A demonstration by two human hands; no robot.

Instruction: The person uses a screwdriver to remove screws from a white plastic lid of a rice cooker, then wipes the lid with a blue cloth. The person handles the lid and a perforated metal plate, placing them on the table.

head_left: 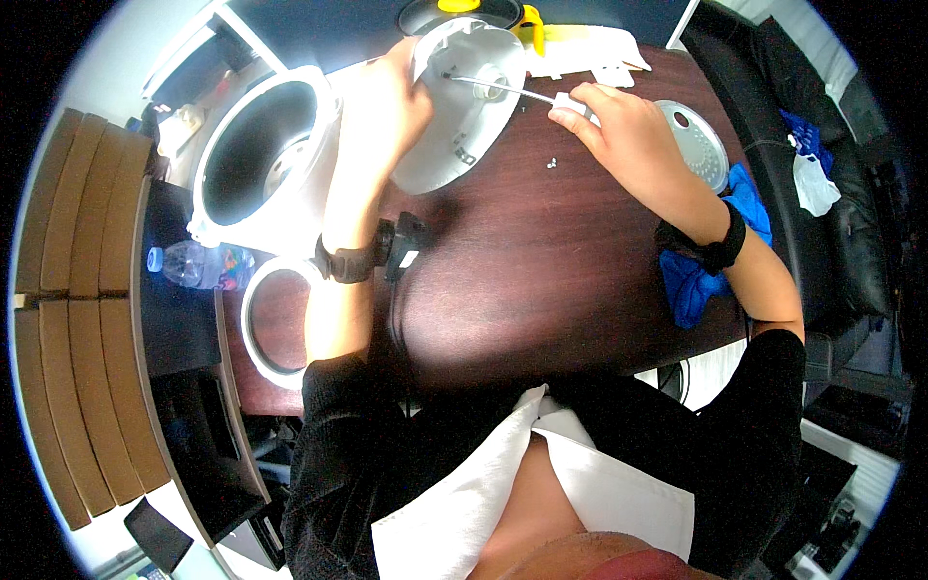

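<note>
My left hand (398, 108) grips the left rim of a white, bowl-like plastic cover (437, 153), tilted so that its hollow inside faces right. In my right hand (628, 130) is a screwdriver (514, 90) with a pale handle, the fingers closed round it. Its thin metal shaft points left across the cover's hollow, and the tip is against the inner wall near a small dark spot. Left of my left forearm stands a white, round appliance body (205, 184) with a dark inside. A white ring (253, 333) lies on the table below it.
A perforated metal disc (710, 155) lies at the table's right, by a blue cloth (688, 290) under my right forearm. A clear bottle (188, 263) lies at the left. Small white bits (552, 163) and a dark cable (394, 324) are on the brown table (541, 251).
</note>
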